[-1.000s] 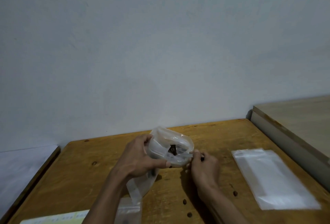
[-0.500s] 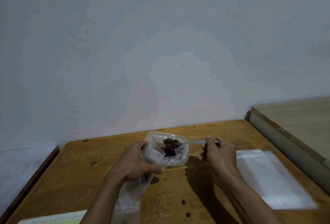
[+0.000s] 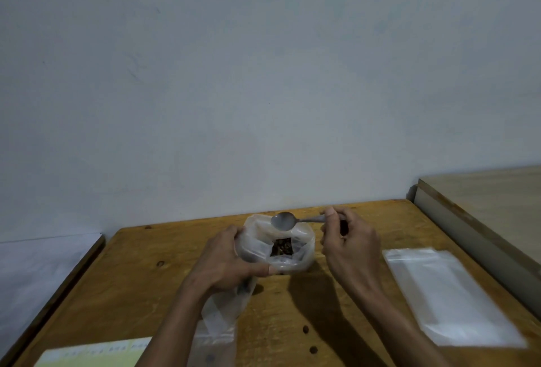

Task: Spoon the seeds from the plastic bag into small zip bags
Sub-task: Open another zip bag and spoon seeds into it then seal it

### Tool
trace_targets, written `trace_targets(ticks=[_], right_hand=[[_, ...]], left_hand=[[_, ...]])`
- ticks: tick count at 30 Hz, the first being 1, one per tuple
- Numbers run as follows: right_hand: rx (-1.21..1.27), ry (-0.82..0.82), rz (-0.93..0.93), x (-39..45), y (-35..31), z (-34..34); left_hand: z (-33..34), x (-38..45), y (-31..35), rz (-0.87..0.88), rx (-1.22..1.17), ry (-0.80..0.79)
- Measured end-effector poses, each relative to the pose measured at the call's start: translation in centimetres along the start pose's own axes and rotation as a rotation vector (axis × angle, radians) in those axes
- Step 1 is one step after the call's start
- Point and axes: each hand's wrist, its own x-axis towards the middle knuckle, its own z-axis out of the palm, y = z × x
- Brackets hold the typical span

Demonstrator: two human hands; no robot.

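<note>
Head view: seeds (image 3: 282, 246) pooled deep in plastic bag (image 3: 278, 245), which left hand (image 3: 227, 261) grips round its mouth, upright on table (image 3: 140, 279). Right hand (image 3: 348, 246) pinches spoon (image 3: 282, 221); bowl above bag's far rim, looks empty to me. Zip-bag stack (image 3: 450, 296) well right of bag. My worry: floppy rim folding inward, spoon snagging film, seeds scattering onto table during long carry to stack.

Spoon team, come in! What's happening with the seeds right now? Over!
Left hand grips plastic bag, mouth open. Right hand pinches spoon above it, bowl looks empty. Seeds inside bag. Nothing in the way.
</note>
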Motion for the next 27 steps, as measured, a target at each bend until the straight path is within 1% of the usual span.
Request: trace_targets(ticks=[2,6,7,8,9,10,11,12,14,15,17,19,21,24,27], right_hand=[[-0.027,-0.066,0.059,-0.1,1.0,0.3],[-0.089,-0.294,0.236,-0.4,2.4,0.5],[-0.123,-0.341,0.285,-0.4,2.5,0.5],[-0.208,-0.367,0.302,-0.5,2.5,0.5],[-0.329,-0.360,0.279,-0.6,2.3,0.4],[-0.403,-0.324,0.216,-0.7,1.7,0.3],[-0.389,-0.289,0.136,-0.8,0.7,0.2],[-0.312,-0.287,0.066,-0.8,-0.7,0.0],[-0.108,-0.351,-0.002,-0.7,-3.6,-0.1],[-0.054,-0.404,-0.011,-0.7,-5.0,0.0],[-0.050,-0.485,-0.035,-0.4,-7.2,0.3],[-0.082,-0.503,-0.055,-0.1,-8.3,0.6],[-0.101,-0.457,-0.087,0.2,-8.3,0.6],[-0.127,-0.319,-0.153,0.4,-7.9,0.2],[-0.079,-0.279,-0.210,0.7,-7.8,-0.6]], left_hand=[[-0.3,-0.2,-0.1,0.021,-0.025,0.013],[-1.2,-0.8,-0.3,0.048,-0.130,0.086],[-1.6,-1.1,-0.2,0.061,-0.153,0.114],[-1.9,-1.3,0.0,0.075,-0.178,0.142],[-2.1,-1.6,0.1,0.091,-0.209,0.166],[-2.3,-1.8,0.3,0.104,-0.246,0.187],[-2.3,-2.0,0.6,0.122,-0.283,0.205],[-2.4,-2.2,0.9,0.138,-0.315,0.225],[-2.3,-2.7,1.7,0.168,-0.344,0.248],[-2.2,-2.8,2.1,0.178,-0.342,0.252],[-2.0,-3.1,2.5,0.189,-0.331,0.265],[-2.1,-3.4,2.6,0.188,-0.330,0.287],[-2.5,-3.8,2.4,0.189,-0.348,0.291],[-3.3,-4.2,2.4,0.187,-0.523,0.281],[-3.9,-4.4,2.9,0.196,-0.664,0.399]])
